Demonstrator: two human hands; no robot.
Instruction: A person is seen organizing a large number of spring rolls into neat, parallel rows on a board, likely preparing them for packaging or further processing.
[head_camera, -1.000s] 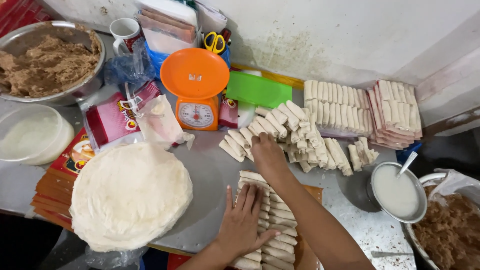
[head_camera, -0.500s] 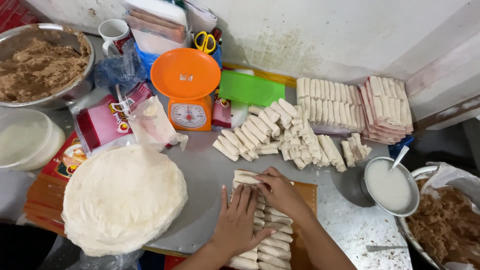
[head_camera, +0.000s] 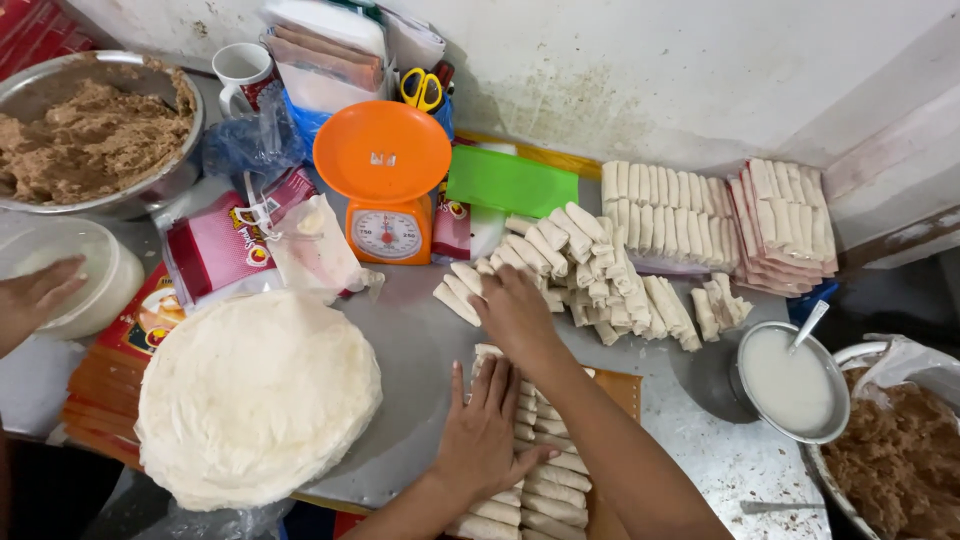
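Note:
My left hand (head_camera: 488, 430) lies flat, fingers spread, on a row of rolled spring rolls (head_camera: 545, 490) stacked on a wooden board (head_camera: 620, 390) at the bottom centre. My right hand (head_camera: 516, 315) reaches past it to the near edge of a loose pile of spring rolls (head_camera: 600, 275). Its fingers curl down around one roll there, and the palm hides most of that roll. A round stack of thin white wrappers (head_camera: 255, 395) sits to the left on the grey table (head_camera: 420, 350).
An orange kitchen scale (head_camera: 385, 180) stands behind the pile. Two metal bowls of brown filling (head_camera: 90, 140) (head_camera: 900, 460) sit far left and lower right. A small pot of white paste with a spoon (head_camera: 790, 380) is at right. Neat roll stacks (head_camera: 720, 215) line the wall. Another person's hand (head_camera: 35, 295) enters at left.
My right hand dropped from the loose pile to the top of the board's row, then went back up to the pile. The left hand stayed on the rows. Another person's hand has appeared at left.

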